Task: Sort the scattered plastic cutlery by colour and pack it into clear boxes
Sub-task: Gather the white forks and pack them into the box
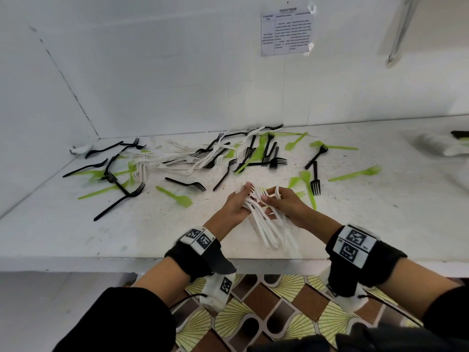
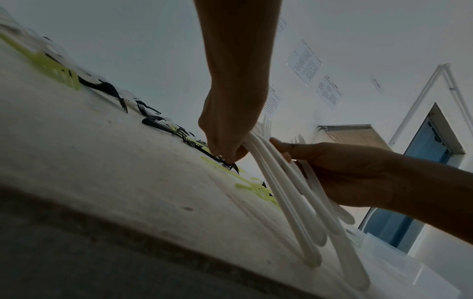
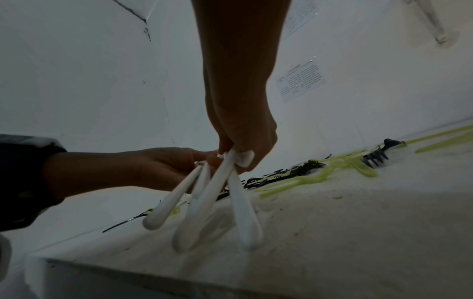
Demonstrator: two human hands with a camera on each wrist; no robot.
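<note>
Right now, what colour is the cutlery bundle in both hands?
White forks; clearest in the head view.

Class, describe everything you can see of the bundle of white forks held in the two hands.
The bundle of white forks looks like smooth, glossy plastic. Its tines point away from the person and its long rounded handles fan out towards the counter's near edge. The left hand and the right hand grip it together near the tine end, above the counter. How many forks it holds cannot be told.
</note>
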